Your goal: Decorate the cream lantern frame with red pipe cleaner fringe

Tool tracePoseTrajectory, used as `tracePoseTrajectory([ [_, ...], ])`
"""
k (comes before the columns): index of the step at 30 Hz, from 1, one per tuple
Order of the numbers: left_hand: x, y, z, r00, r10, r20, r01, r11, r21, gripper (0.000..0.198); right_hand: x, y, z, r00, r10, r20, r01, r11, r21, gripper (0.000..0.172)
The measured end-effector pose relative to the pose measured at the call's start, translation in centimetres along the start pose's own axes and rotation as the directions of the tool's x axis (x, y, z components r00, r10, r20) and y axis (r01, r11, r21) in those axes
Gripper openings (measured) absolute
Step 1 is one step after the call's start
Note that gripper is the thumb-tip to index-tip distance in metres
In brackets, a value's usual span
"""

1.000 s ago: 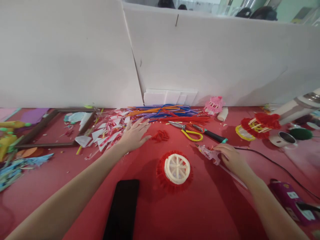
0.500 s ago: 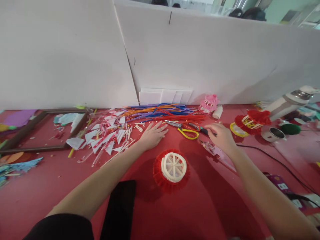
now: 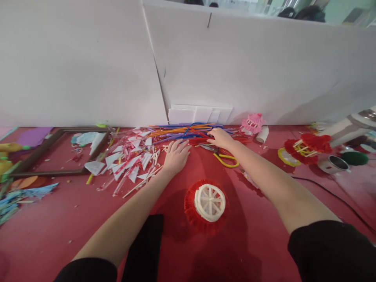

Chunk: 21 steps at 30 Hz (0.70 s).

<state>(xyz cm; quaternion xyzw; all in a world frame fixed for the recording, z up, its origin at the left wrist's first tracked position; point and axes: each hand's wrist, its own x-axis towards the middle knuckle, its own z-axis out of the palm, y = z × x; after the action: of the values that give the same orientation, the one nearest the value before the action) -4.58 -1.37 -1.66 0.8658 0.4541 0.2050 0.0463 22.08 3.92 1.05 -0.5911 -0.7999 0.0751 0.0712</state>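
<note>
My left hand (image 3: 176, 157) lies palm down with its fingers spread, beside the scraps and the near edge of a bundle of coloured pipe cleaners (image 3: 167, 132). Over the right part of that bundle is my right hand (image 3: 221, 138), its fingers bent and slightly apart, touching the red stems; no firm grip shows. Scissors with yellow handles (image 3: 226, 161) lie just below my right wrist, partly covered by the forearm. Nearer me stands a red fringed craft piece (image 3: 190, 203) with a cream spoked wheel (image 3: 210, 202) on top. A glue gun is mostly hidden under my right arm.
Plastic scraps (image 3: 129, 164) and a brown frame (image 3: 53, 172) lie left. Pink (image 3: 253, 124) and red-yellow (image 3: 311, 147) lantern-like crafts, a paper roll (image 3: 262, 134), a metal cup (image 3: 331, 164) and a cable (image 3: 329, 187) are right. White boards (image 3: 249, 58) stand behind.
My right hand has moved left from beside the scissors' handles onto the pipe cleaners, and its forearm now covers the glue gun. My left hand stays nearly in place. The view has shifted slightly.
</note>
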Motion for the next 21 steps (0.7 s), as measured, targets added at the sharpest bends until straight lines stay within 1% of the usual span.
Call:
tracePoseTrajectory([
  [3, -0.1, 0.2, -0.2, 0.998, -0.044, -0.037, 0.042, 0.998, -0.041, 0.036, 0.3, -0.4, 0.6, 1.000, 0.016, -0.025, -0.015, 1.000, 0.017, 0.036],
  [6, 0.2, 0.1, -0.9, 0.991, -0.109, -0.078, 0.102, 0.991, -0.088, 0.033, 0.3, -0.3, 1.1, 0.993, 0.073, -0.096, -0.069, 0.996, 0.048, 0.037],
  [8, 0.3, 0.2, -1.9, 0.981, -0.160, -0.110, 0.145, 0.981, -0.130, 0.032, 0.4, -0.1, 1.3, 0.983, 0.123, -0.135, -0.114, 0.991, 0.075, 0.038],
  [10, 0.0, 0.9, -3.2, 0.972, -0.195, -0.131, 0.169, 0.968, -0.188, 0.034, 0.4, 0.2, 1.4, 0.976, 0.162, -0.148, -0.147, 0.983, 0.106, 0.038],
  [12, -1.1, 2.3, -4.7, 0.981, -0.164, -0.105, 0.132, 0.956, -0.263, 0.041, 0.5, 0.4, 1.5, 0.975, 0.176, -0.136, -0.157, 0.978, 0.135, 0.038],
  [13, -1.9, 3.2, -5.4, 0.990, -0.120, -0.077, 0.091, 0.948, -0.306, 0.046, 0.5, 0.4, 1.5, 0.977, 0.172, -0.124, -0.153, 0.977, 0.148, 0.038],
  [15, -4.0, 5.1, -6.6, 1.000, -0.012, -0.020, 0.003, 0.923, -0.384, 0.064, 0.6, 0.5, 1.5, 0.984, 0.150, -0.095, -0.132, 0.977, 0.168, 0.038],
  [17, -6.1, 6.8, -7.2, 0.995, 0.094, 0.041, -0.063, 0.872, -0.485, 0.094, 0.7, 0.4, 1.4, 0.991, 0.122, -0.059, -0.110, 0.977, 0.183, 0.038],
  [18, -6.9, 7.6, -7.3, 0.991, 0.118, 0.057, -0.070, 0.847, -0.527, 0.108, 0.8, 0.4, 1.4, 0.993, 0.112, -0.040, -0.102, 0.976, 0.191, 0.037],
  [19, -7.6, 8.2, -7.4, 0.988, 0.141, 0.065, -0.082, 0.830, -0.552, 0.117, 0.9, 0.5, 1.3, 0.994, 0.105, -0.023, -0.099, 0.975, 0.199, 0.037],
  [21, -8.5, 9.1, -7.5, 0.977, 0.178, 0.118, -0.083, 0.827, -0.556, 0.128, 1.1, 0.5, 1.2, 0.995, 0.103, 0.002, -0.101, 0.971, 0.219, 0.037],
])
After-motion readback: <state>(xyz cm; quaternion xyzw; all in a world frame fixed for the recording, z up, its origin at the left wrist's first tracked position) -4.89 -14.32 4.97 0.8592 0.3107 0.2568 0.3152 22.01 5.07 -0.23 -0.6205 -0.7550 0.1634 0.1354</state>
